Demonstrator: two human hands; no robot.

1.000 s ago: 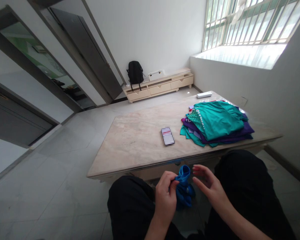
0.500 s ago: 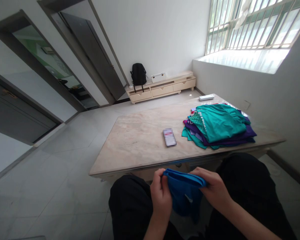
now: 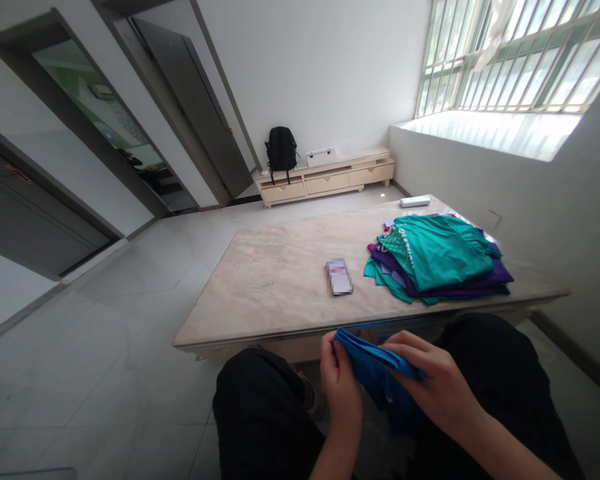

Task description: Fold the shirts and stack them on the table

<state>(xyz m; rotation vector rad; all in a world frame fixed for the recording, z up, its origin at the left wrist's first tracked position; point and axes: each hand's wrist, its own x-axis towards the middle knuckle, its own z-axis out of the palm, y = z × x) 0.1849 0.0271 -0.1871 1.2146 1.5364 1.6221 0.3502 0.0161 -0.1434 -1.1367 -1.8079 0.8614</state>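
Note:
A blue garment (image 3: 373,373), probably shorts, hangs between my hands in front of the table's near edge, above the gap between my knees. Its upper edge shows several layers lying together. My left hand (image 3: 341,373) pinches the left end of that edge. My right hand (image 3: 433,370) grips the right end, thumb beneath and fingers on top. The lower part of the cloth drops into shadow and is partly hidden by my right hand. A small white mark shows on the fabric.
On the marble-look table (image 3: 265,287) lies a pile of teal and purple shirts (image 3: 440,257) at the right. A pixelated phone-like item (image 3: 339,277) lies mid-table, and a white power strip (image 3: 415,201) at the far edge. Beyond stands a low cabinet (image 3: 325,183) with a black backpack (image 3: 281,150).
Both hands have shifted slightly right with the blue garment. Its upper edge now slants more, left end higher, and my right-hand fingers reach further over the cloth. The view has tilted a little.

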